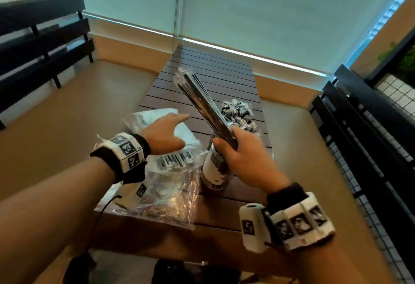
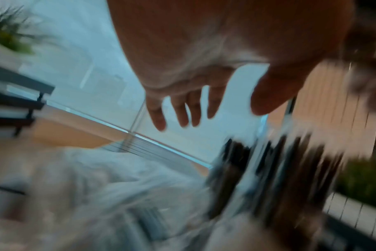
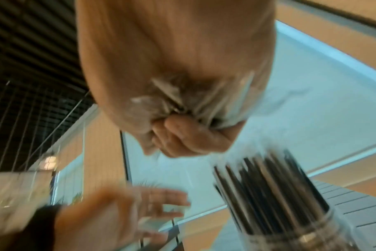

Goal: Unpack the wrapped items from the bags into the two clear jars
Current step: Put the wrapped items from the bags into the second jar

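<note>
My right hand (image 1: pixel 225 136) grips the lower end of a bundle of long black wrapped items (image 1: pixel 202 101), which slants up and to the left. In the right wrist view the right hand (image 3: pixel 182 122) pinches the crumpled wrapper ends. Just below it stands a clear jar (image 1: pixel 213 171) with a white label and several black sticks inside (image 3: pixel 279 195). A second clear jar (image 1: pixel 239 113), behind it, is filled with wrapped items. My left hand (image 1: pixel 179 128) hovers open over a pale plastic bag (image 1: pixel 157 117), fingers spread (image 2: pixel 182 112), holding nothing.
A dark slatted table (image 1: pixel 213 74) carries everything. A clear bag with a barcode (image 1: pixel 175 160) and another crinkled clear bag (image 1: pixel 161 200) lie at its near left. Dark slatted fences stand left (image 1: pixel 40 36) and right (image 1: pixel 370 137). The wrist views are motion-blurred.
</note>
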Demonstrator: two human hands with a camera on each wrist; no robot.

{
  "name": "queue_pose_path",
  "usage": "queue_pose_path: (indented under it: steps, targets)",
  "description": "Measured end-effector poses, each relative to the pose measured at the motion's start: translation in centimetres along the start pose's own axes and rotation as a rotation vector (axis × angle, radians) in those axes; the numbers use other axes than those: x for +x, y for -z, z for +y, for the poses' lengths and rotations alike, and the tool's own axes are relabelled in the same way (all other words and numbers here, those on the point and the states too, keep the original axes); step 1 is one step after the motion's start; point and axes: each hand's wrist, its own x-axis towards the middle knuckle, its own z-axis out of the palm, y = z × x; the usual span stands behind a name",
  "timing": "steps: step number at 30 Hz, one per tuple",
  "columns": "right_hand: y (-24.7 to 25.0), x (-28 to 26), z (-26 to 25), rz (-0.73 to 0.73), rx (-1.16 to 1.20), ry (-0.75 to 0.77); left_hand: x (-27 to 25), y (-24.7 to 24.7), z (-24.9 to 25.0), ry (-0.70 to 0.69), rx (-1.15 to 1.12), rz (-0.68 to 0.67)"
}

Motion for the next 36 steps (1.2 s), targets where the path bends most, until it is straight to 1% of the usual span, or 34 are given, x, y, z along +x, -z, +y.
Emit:
queue_pose_path:
  steps: [2, 4, 5, 6, 8, 9, 10, 11, 12, 14, 16, 17, 18, 19, 20, 21, 23, 24, 25, 27, 30, 33, 36]
  targets:
    - [-2.6, 1.0, 0.3, 0.124, -0.096, -0.010, -1.1, 1.0, 2.3, -0.096, -0.513, -0.061]
    - [-4.9, 1.9, 0.2, 0.212, -0.132, -0.039, -1.6, 2.2, 4.1, -0.159, -0.869, -0.120]
    - [-5.7, 2.1, 0.0, 0.250, -0.127, -0.049, -1.7, 2.5, 4.8, -0.173, -1.003, -0.097]
    - [-6.4, 2.4, -0.2, 0.274, -0.127, -0.055, -1.5, 2.7, 5.5, -0.157, -1.130, -0.035]
    - [-7.3, 2.7, -1.0, 0.266, -0.149, -0.042, -0.9, 2.8, 6.7, -0.020, -1.349, 0.160]
    - [-7.6, 2.7, -1.3, 0.245, -0.156, -0.021, -0.6, 2.7, 7.3, 0.049, -1.417, 0.268]
    - [-7.7, 2.6, -1.5, 0.233, -0.170, 0.009, -0.3, 2.7, 7.7, 0.089, -1.440, 0.368]
    - [-7.7, 2.4, -1.5, 0.249, -0.195, 0.049, 0.0, 2.7, 8.1, 0.100, -1.426, 0.446]
    - [-7.5, 2.0, -1.0, 0.300, -0.220, 0.092, 0.3, 2.8, 8.3, 0.082, -1.384, 0.504]
    - [-6.8, 1.3, 0.6, 0.493, -0.217, 0.165, 0.7, 3.2, 8.7, 0.011, -1.297, 0.597]
    - [-5.8, 0.5, 2.8, 0.742, -0.173, 0.194, 1.3, 3.3, 8.7, -0.039, -1.242, 0.673]
    - [-5.4, 0.2, 3.9, 0.844, -0.133, 0.167, 1.6, 3.2, 8.7, -0.047, -1.223, 0.705]
    - [-5.2, 0.0, 5.0, 0.899, -0.075, 0.101, 2.0, 2.9, 8.6, -0.047, -1.202, 0.730]
    - [-5.1, 0.0, 6.0, 0.895, -0.008, 0.004, 2.5, 2.5, 8.6, -0.046, -1.186, 0.746]
    - [-5.3, 0.0, 6.8, 0.835, 0.055, -0.098, 2.9, 2.0, 8.6, -0.046, -1.175, 0.751]
    - [-5.7, 0.1, 7.6, 0.737, 0.110, -0.183, 3.2, 1.5, 8.7, -0.050, -1.168, 0.751]
    - [-6.6, 0.3, 8.7, 0.537, 0.189, -0.264, 3.7, 0.4, 8.9, -0.058, -1.146, 0.738]
    - [-6.9, 0.6, 8.9, 0.477, 0.224, -0.280, 3.8, 0.0, 9.2, -0.061, -1.137, 0.730]
    - [-7.2, 0.9, 9.0, 0.447, 0.256, -0.299, 3.9, -0.4, 9.5, -0.062, -1.136, 0.725]
    - [-7.7, 1.6, 9.0, 0.444, 0.295, -0.343, 3.8, -0.7, 10.2, -0.074, -1.154, 0.711]
    - [-8.0, 2.4, 8.7, 0.502, 0.328, -0.363, 3.9, -0.6, 11.4, -0.116, -1.174, 0.670]
    - [-8.0, 2.5, 8.5, 0.532, 0.363, -0.335, 4.2, -1.1, 11.3, -0.117, -1.146, 0.641]
    - [-7.9, 2.1, 9.1, 0.478, 0.398, -0.283, 4.6, -2.9, 10.0, -0.117, -1.042, 0.583]
